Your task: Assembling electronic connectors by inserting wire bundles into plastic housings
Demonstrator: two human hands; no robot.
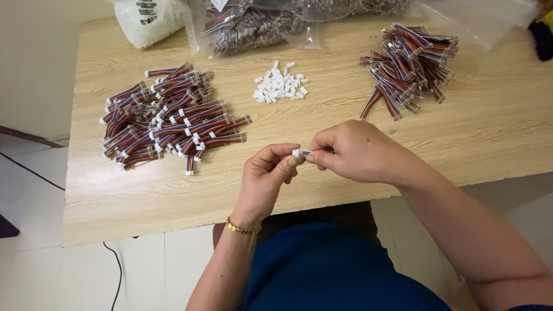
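My left hand (266, 178) and my right hand (352, 151) meet above the near edge of a light wooden table (368, 103). Between their fingertips is a small white plastic connector (296, 153) joined to a short multicoloured ribbon cable (306, 153). The left fingers pinch the connector, and the right fingers pinch the cable, most of which is hidden inside that hand. A gold bracelet (242, 228) circles my left wrist.
A pile of cables with white connectors fitted (167, 118) lies at the left. A small heap of loose white connectors (279, 85) sits in the middle. A pile of bare cables (409, 63) is at the right. Plastic bags (253, 23) line the far edge.
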